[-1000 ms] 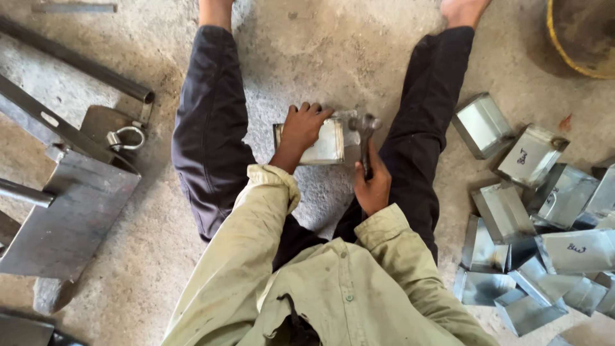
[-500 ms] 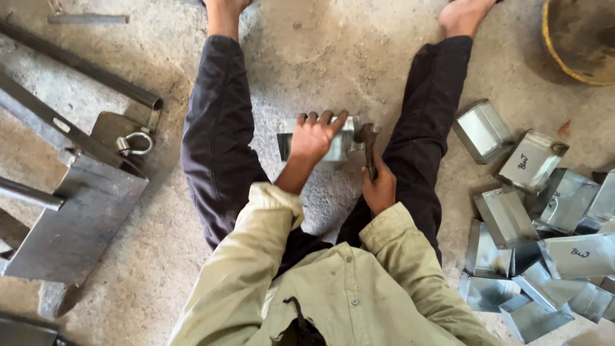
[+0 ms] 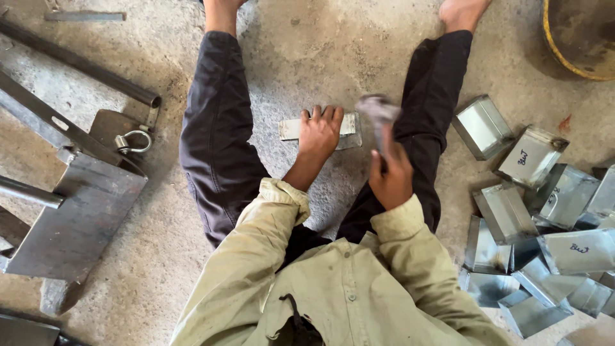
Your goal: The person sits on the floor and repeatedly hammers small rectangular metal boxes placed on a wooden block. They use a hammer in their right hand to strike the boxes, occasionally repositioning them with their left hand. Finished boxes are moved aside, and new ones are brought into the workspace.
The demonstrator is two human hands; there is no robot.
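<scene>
I sit on a concrete floor [image 3: 320, 51] with my legs spread. My left hand [image 3: 320, 131] presses down on a small folded sheet-metal piece [image 3: 349, 131] lying between my legs; its fingers curl over the piece's far edge. My right hand [image 3: 389, 174] grips the handle of a hammer [image 3: 378, 114], whose blurred head is raised just above the right end of the piece.
A pile of several folded sheet-metal boxes [image 3: 532, 211] lies on the floor to my right. Heavy steel plates and bars [image 3: 70, 205] with a shackle ring [image 3: 131, 142] sit at the left. A yellow-rimmed round pan [image 3: 576, 38] is at the top right.
The sheet-metal piece has been turned over and now lies lower and flatter under my left hand. My right hand has lifted the hammer; its head is blurred with motion.
</scene>
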